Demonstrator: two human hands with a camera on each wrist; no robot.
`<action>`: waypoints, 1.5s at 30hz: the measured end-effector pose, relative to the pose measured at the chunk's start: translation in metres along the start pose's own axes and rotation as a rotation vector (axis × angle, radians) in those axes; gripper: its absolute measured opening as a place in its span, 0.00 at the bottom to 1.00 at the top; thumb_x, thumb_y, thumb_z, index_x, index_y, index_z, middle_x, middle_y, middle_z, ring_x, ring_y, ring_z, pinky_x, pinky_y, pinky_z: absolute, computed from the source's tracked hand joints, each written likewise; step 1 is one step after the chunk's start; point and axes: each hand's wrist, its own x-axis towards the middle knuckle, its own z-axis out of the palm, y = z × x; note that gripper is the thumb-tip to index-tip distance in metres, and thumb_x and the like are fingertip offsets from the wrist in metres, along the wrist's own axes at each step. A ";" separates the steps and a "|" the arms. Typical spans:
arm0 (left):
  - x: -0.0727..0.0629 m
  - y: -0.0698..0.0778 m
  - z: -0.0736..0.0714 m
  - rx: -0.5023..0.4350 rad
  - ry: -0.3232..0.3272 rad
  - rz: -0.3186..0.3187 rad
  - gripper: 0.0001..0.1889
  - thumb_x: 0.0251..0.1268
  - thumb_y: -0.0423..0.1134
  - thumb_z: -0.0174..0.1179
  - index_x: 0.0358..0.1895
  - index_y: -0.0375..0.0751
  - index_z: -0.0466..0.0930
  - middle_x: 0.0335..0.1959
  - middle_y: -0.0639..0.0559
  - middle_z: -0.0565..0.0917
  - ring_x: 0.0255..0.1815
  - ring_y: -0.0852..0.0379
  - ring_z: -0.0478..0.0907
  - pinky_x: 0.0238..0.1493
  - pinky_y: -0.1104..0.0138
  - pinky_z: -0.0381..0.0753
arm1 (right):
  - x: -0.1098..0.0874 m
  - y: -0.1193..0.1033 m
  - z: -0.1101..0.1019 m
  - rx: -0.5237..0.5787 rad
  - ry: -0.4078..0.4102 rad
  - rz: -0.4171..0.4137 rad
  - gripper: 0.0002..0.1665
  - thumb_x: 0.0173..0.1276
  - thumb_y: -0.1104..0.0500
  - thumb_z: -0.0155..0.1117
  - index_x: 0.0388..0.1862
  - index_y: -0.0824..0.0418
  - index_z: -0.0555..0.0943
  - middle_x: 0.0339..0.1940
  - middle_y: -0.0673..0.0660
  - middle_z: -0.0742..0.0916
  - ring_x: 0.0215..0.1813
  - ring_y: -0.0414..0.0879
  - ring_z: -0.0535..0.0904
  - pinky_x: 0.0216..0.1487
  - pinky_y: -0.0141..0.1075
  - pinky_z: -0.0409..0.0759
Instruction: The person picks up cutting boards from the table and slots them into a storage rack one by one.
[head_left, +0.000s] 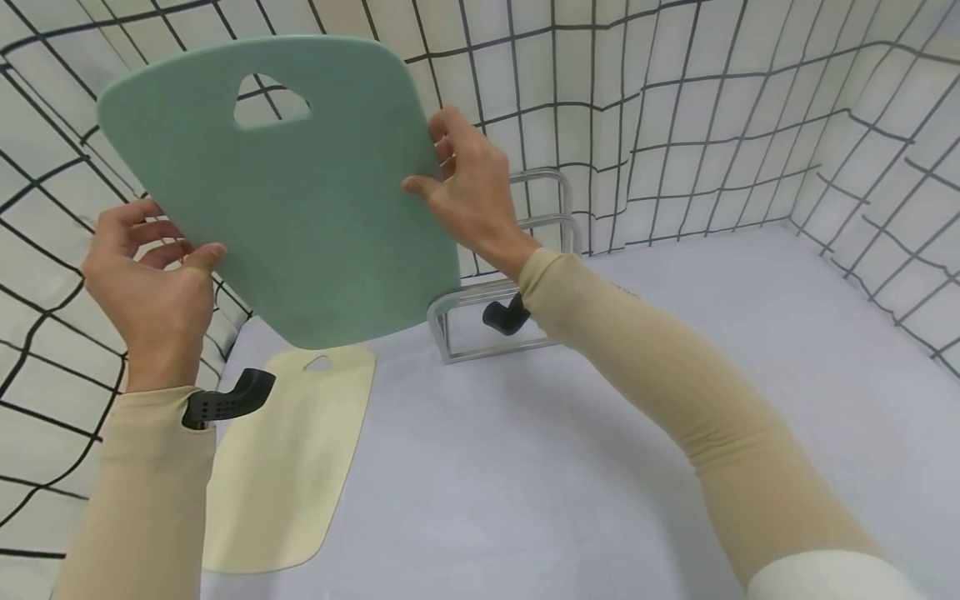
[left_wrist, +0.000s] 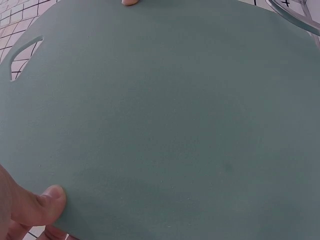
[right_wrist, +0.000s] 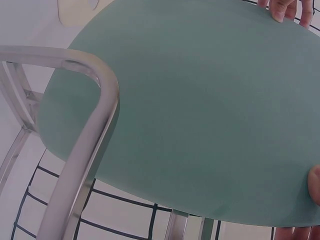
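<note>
Pinching green board (head_left: 315, 192) by sides, left fingers (head_left: 156, 232) lower, right fingers (head_left: 452, 125) higher.

Head and both wrist views checked: we can read no text, label, brand, number or sign on anything shown.

A green board (right_wrist: 200, 115) fills most of the view, with the right hand (right_wrist: 314, 186) gripping its edge at the lower right, thumb on the face, and the left hand (right_wrist: 284, 9) holding the edge at the upper right. The bent bar of a metal rack (right_wrist: 109, 93) crosses in front of the board at left. Part of a pale yellow board (right_wrist: 72, 16) shows at the upper left, and a black grid (right_wrist: 125, 198) runs behind the green board's lower edge.
</note>
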 end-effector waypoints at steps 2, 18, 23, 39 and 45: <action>-0.001 0.001 0.001 0.008 -0.008 -0.007 0.26 0.62 0.23 0.63 0.60 0.55 0.81 0.44 0.65 0.77 0.36 0.69 0.82 0.43 0.80 0.79 | 0.000 0.000 -0.001 0.001 0.004 -0.001 0.25 0.63 0.60 0.78 0.54 0.60 0.75 0.43 0.57 0.85 0.41 0.46 0.82 0.48 0.31 0.81; -0.003 0.006 0.012 0.067 -0.028 -0.001 0.26 0.66 0.29 0.65 0.63 0.59 0.79 0.47 0.69 0.76 0.40 0.71 0.83 0.51 0.78 0.83 | 0.001 0.007 -0.013 -0.050 0.032 -0.008 0.25 0.63 0.58 0.78 0.54 0.59 0.75 0.43 0.56 0.85 0.41 0.45 0.82 0.48 0.31 0.80; -0.004 0.008 0.016 0.061 -0.027 0.016 0.26 0.65 0.27 0.65 0.62 0.58 0.79 0.45 0.69 0.77 0.37 0.71 0.82 0.44 0.81 0.80 | 0.001 0.010 -0.017 -0.041 0.041 -0.013 0.25 0.63 0.58 0.79 0.53 0.59 0.75 0.42 0.56 0.86 0.41 0.45 0.82 0.47 0.30 0.80; -0.004 0.010 0.025 0.041 -0.043 0.041 0.26 0.63 0.27 0.66 0.61 0.58 0.80 0.45 0.68 0.77 0.40 0.69 0.84 0.50 0.79 0.84 | 0.002 0.014 -0.028 -0.030 0.045 0.003 0.24 0.63 0.60 0.78 0.53 0.60 0.75 0.42 0.57 0.86 0.41 0.45 0.82 0.47 0.30 0.81; -0.002 0.012 0.029 0.025 -0.052 0.044 0.27 0.62 0.25 0.66 0.61 0.57 0.80 0.46 0.66 0.78 0.40 0.69 0.84 0.49 0.79 0.84 | 0.003 0.015 -0.031 -0.021 0.053 -0.001 0.24 0.63 0.60 0.78 0.53 0.60 0.75 0.42 0.57 0.84 0.41 0.45 0.82 0.48 0.30 0.82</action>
